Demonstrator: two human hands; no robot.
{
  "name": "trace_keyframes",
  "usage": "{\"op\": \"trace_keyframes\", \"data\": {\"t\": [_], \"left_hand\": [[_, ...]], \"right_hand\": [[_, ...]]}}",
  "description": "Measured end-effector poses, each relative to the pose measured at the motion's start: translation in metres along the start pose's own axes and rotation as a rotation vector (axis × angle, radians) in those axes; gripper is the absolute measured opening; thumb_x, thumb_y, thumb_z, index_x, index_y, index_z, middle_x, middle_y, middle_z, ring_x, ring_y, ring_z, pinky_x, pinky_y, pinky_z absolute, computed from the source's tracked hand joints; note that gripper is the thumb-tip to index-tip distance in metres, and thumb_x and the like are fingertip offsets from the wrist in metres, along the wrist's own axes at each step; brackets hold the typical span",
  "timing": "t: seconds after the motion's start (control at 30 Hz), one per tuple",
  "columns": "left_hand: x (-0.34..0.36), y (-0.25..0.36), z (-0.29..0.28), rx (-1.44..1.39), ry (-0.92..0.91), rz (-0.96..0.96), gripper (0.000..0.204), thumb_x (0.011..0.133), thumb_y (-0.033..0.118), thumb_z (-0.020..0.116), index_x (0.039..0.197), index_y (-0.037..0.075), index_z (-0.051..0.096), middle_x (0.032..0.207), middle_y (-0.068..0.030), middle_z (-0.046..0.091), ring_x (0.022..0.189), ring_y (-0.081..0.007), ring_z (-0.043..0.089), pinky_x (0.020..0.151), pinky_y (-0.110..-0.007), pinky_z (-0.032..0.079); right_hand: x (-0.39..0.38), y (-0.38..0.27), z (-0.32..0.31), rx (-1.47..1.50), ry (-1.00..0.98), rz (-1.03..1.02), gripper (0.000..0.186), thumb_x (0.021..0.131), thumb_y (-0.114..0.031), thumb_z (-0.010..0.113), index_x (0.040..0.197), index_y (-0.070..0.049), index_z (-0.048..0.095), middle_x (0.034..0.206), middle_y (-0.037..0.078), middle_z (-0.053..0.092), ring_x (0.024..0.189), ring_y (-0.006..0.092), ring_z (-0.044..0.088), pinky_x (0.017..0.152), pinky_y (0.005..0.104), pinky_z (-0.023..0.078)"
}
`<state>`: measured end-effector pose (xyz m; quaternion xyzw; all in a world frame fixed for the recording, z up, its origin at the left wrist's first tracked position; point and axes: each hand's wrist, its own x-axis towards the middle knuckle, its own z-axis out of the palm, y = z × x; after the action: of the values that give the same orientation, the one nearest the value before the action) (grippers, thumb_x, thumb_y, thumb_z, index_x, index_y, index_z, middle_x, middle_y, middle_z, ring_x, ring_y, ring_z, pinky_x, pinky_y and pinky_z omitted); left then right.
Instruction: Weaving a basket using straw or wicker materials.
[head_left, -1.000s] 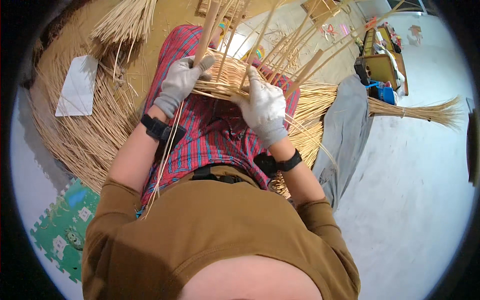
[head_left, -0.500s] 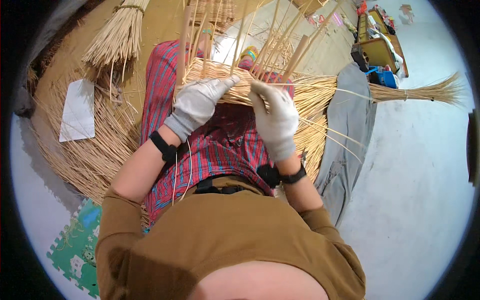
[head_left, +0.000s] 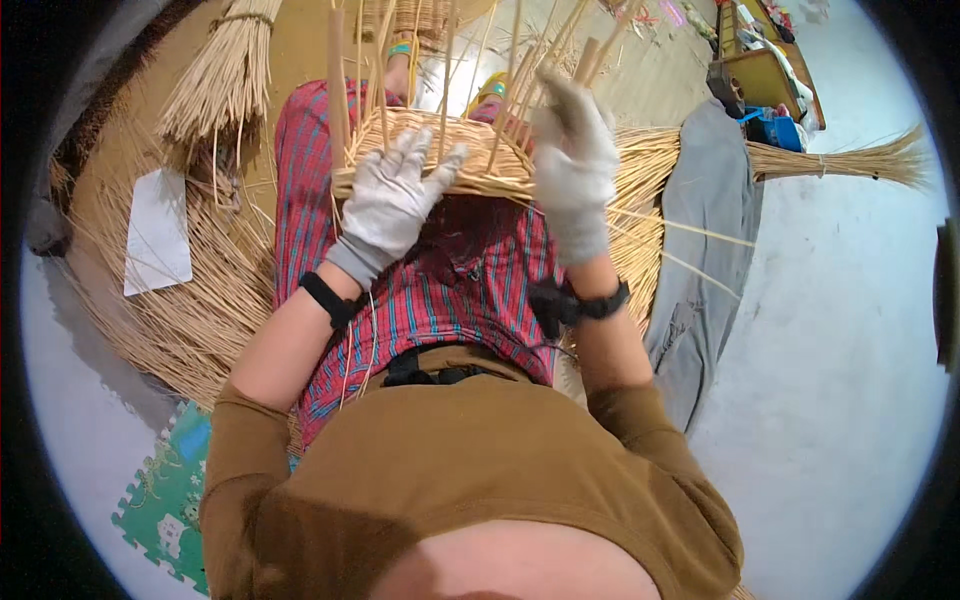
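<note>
head view: basket (head_left: 475,138) lies under spread left grip (head_left: 388,203), beside right grip (head_left: 577,165) whose hold is unclear.

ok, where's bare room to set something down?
Best: the pale floor at right, between the grey cloth and the picture's right rim, nearer than the tied cane bundle. The white board looks bare too, but loose canes surround it. Crowded: around the woven basket, with upright stakes, left hand and right hand.

Partly woven tan basket (head_left: 484,152), stakes (head_left: 336,85) bare, over the lap (head_left: 425,315)
</note>
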<state>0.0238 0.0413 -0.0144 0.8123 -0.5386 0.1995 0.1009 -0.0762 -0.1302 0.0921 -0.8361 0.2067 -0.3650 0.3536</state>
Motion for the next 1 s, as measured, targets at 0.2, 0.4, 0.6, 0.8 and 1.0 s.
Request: {"op": "trace_keyframes", "data": {"t": [0.2,0.4,0.6,0.8,1.0], "left_hand": [[0.001,-0.014,-0.009,-0.315,-0.144,0.03,0.059,0.091,0.025,0.063,0.149,0.026,0.054,0.146,-0.0136,0.057,0.136,-0.0308,0.054,0.108,-0.05,0.04],[0.005,-0.009,-0.005,-0.15,0.034,0.014,0.055,0.091,0.018,0.057,0.146,0.026,0.056,0.127,-0.0079,0.066,0.121,-0.0268,0.063,0.102,-0.049,0.043],[0.011,-0.014,0.009,-0.189,0.013,-0.048,0.04,0.083,0.014,0.062,0.122,0.019,0.07,0.105,-0.0051,0.066,0.097,-0.0261,0.064,0.087,-0.045,0.047],[0.018,-0.001,-0.018,-0.087,0.14,-0.135,0.047,0.086,0.018,0.063,0.132,0.027,0.068,0.111,-0.004,0.066,0.11,-0.0266,0.061,0.101,-0.049,0.044],[0.037,0.028,0.003,-0.355,0.001,0.037,0.036,0.086,0.021,0.064,0.122,0.019,0.069,0.105,-0.0044,0.066,0.101,-0.0259,0.066,0.092,-0.045,0.048]], "right_hand": [[-0.029,0.002,-0.027,-0.143,-0.272,-0.071,0.031,0.093,-0.014,0.073,0.122,-0.006,0.072,0.11,0.02,0.072,0.103,0.0299,0.071,0.091,0.0358,0.056],[0.033,0.042,0.07,0.161,-0.751,0.339,0.033,0.1,-0.032,0.066,0.107,-0.001,0.078,0.092,0.004,0.077,0.082,0.009,0.066,0.079,0.0281,0.054],[0.017,0.058,0.111,0.383,-0.377,0.427,0.033,0.096,-0.03,0.072,0.103,0.002,0.079,0.089,0.006,0.078,0.087,0.0113,0.068,0.082,0.0284,0.054],[0.044,0.033,0.09,0.326,-0.438,0.344,0.043,0.091,-0.036,0.074,0.119,-0.004,0.075,0.105,0.015,0.077,0.091,0.0172,0.071,0.086,0.0336,0.056],[0.101,0.034,0.104,0.582,-0.152,-0.029,0.035,0.102,-0.033,0.065,0.13,-0.013,0.071,0.106,0.006,0.076,0.093,0.0173,0.069,0.086,0.0342,0.055]]}}
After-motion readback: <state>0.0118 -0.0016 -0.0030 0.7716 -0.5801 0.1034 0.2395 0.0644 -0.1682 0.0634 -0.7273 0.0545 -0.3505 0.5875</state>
